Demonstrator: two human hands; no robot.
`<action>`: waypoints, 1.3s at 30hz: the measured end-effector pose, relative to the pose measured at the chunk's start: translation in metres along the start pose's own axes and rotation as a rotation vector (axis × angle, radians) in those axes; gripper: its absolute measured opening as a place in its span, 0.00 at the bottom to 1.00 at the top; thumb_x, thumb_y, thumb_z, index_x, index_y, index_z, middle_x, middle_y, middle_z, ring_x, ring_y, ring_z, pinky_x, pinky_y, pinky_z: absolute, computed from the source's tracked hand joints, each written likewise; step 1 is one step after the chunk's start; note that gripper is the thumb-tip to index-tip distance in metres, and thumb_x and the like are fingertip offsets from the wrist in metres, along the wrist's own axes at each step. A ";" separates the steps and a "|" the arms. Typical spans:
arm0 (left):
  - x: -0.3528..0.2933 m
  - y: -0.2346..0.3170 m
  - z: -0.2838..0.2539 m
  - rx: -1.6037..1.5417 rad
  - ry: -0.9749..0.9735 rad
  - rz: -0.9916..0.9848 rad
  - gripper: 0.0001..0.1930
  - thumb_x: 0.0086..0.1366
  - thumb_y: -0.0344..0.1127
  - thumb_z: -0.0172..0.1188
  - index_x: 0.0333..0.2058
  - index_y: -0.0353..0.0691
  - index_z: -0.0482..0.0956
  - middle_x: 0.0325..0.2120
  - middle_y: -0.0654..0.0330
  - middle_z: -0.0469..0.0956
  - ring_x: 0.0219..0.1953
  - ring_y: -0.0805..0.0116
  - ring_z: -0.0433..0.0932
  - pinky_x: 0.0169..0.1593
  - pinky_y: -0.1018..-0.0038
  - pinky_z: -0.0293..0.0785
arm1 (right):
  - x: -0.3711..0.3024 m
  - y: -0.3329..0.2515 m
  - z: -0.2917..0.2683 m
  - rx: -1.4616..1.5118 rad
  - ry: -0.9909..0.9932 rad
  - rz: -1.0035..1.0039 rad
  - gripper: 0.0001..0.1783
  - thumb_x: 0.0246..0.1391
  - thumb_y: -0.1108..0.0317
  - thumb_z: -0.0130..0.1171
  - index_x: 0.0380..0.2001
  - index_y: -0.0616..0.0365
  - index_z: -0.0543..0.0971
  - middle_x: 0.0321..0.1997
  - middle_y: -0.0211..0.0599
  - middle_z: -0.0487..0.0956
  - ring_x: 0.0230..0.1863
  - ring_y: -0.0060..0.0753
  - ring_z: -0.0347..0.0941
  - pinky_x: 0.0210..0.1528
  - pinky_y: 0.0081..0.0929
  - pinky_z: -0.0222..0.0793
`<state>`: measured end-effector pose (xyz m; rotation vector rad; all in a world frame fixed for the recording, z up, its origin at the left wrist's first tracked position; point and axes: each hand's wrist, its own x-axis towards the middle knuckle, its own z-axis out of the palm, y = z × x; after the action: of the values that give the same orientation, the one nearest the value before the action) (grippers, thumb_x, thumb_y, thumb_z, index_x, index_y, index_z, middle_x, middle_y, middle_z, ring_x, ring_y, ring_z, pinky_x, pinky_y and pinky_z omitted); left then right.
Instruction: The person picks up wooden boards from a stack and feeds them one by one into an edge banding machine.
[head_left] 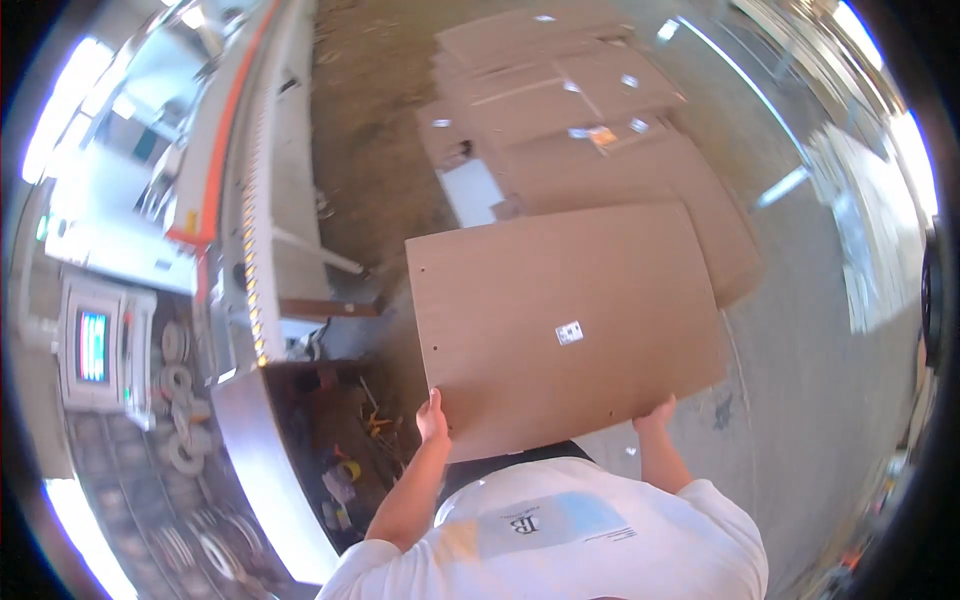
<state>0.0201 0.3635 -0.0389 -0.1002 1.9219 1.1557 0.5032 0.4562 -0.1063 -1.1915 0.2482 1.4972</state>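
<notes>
Pale grey console [120, 350] at left of frame bears a lit screen [93, 346]; lower left, an open compartment [290, 400] holds jumbled oddments [350, 468]. Left hand [433, 422] pinches the lower-left edge of a brown panel [565, 275], centre, whose white label [569, 333] shows print too small to read. Below, a white shirt [560, 550] bears lettering [525, 523]. Right hand [655, 413] grips the panel's lower-right edge.

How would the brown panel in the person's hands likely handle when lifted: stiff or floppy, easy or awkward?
The brown panel is probably stiff: it shows no obvious sag, though the left hand and right hand hold it only toward its near end. Its broad face may make it awkward to turn.
</notes>
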 end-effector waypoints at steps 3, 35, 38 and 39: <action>-0.007 0.018 -0.067 0.116 0.165 0.104 0.28 0.71 0.57 0.59 0.24 0.35 0.78 0.19 0.62 0.72 0.24 0.67 0.70 0.30 0.64 0.67 | -0.020 0.049 0.013 -0.120 0.007 -0.013 0.34 0.67 0.39 0.40 0.63 0.49 0.74 0.67 0.27 0.75 0.67 0.40 0.68 0.67 0.45 0.64; -0.062 -0.011 -0.306 -0.287 0.622 -0.229 0.26 0.78 0.53 0.49 0.45 0.30 0.78 0.37 0.58 0.81 0.40 0.68 0.79 0.46 0.66 0.77 | -0.125 0.540 0.563 -1.427 -0.846 0.279 0.32 0.62 0.45 0.61 0.62 0.52 0.72 0.60 0.30 0.77 0.59 0.33 0.75 0.55 0.41 0.76; -0.045 0.004 -0.279 -0.233 0.737 -0.246 0.26 0.78 0.53 0.50 0.45 0.30 0.78 0.36 0.58 0.81 0.39 0.68 0.79 0.45 0.67 0.76 | -0.121 0.561 0.606 -1.663 -1.011 0.230 0.30 0.63 0.45 0.61 0.60 0.51 0.73 0.58 0.31 0.77 0.55 0.29 0.77 0.47 0.39 0.79; -0.037 0.014 -0.269 -0.336 0.795 -0.189 0.26 0.78 0.53 0.50 0.45 0.30 0.78 0.36 0.58 0.80 0.39 0.68 0.78 0.44 0.68 0.76 | -0.116 0.572 0.619 -1.710 -1.040 0.217 0.30 0.64 0.45 0.61 0.60 0.52 0.73 0.57 0.32 0.78 0.53 0.29 0.77 0.45 0.37 0.80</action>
<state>-0.1332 0.1567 0.0490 -1.0329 2.2796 1.4222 -0.3192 0.6374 0.0152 -1.2919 -1.9884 2.2742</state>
